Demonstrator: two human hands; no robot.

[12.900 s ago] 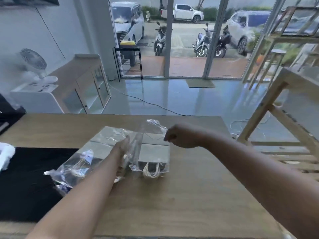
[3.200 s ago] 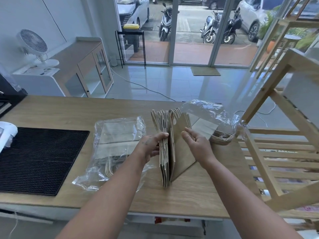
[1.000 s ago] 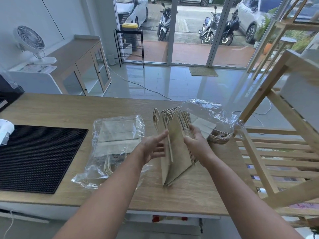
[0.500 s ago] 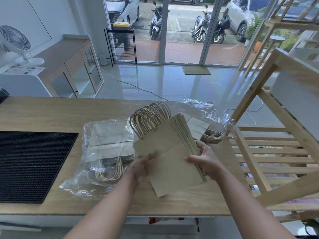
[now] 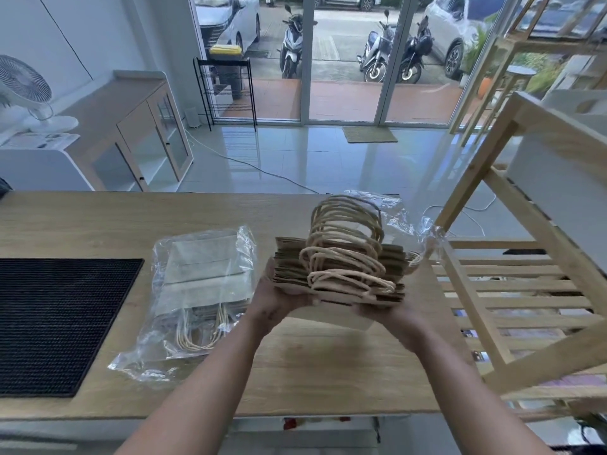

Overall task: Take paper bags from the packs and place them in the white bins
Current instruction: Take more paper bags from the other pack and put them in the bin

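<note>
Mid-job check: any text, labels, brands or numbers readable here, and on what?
None can be read.
Stack of brown paper bags with twisted handles: no print shows.
Clear plastic pack of bags: no label shows.
White printed sheet by the white fan: too blurred.
Parked scooters outside: too small.

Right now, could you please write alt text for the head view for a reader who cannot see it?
The left hand and right hand hold a stack of brown paper bags, rope handles bunched on top, above a wooden table. A clear pack of more bags lies to its left beside a black mat; a wooden rack stands at right.
</note>
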